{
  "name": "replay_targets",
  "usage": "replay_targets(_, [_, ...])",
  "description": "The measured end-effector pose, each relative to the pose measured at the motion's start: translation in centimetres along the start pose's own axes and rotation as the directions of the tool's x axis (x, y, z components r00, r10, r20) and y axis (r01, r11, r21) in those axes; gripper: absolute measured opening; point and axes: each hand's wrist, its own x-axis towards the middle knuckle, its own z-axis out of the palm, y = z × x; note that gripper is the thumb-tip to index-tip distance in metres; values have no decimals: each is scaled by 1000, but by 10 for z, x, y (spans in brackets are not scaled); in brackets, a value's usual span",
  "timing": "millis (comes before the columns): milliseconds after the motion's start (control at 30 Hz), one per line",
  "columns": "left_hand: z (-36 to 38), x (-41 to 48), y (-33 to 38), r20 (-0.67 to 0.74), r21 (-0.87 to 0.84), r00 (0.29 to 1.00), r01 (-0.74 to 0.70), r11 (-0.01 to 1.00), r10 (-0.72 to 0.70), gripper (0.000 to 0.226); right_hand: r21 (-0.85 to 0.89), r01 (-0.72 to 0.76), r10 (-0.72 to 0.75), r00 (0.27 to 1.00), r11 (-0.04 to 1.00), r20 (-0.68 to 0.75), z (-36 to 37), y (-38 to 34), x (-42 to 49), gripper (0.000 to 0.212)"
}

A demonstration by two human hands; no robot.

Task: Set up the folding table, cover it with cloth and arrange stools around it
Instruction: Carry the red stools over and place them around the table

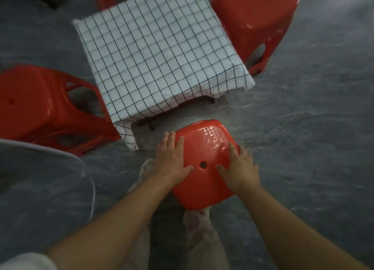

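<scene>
Red stool (204, 168) near the desk's (182, 107) near edge; left grip (172, 158) and right grip (240, 168) rest wide, fingers straight, on its seat.

Bare grey floor (313, 128) lies open to the right of the near stool (204, 180). Ahead, past a narrow strip of floor, the cloth-draped surface (157, 57) blocks the way. The left stool (36, 107) and a white curved edge (50, 150) crowd the left side. The right stool (257, 22) stands just beside the surface's right side.

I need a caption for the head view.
Left hand and right hand rest on a red stool before the checked tablecloth.
</scene>
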Motion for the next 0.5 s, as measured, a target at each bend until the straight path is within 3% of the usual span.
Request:
replay_targets(267, [-85,-153,44,-65,57,983,-169,984,172,94,-138,293,-303,951,946,-64,-88,-20,-153,73])
replay_targets(500, [-92,-260,45,-171,74,955,-232,970,242,88,-180,352,-382,909,918,-169,-93,-18,-244,70])
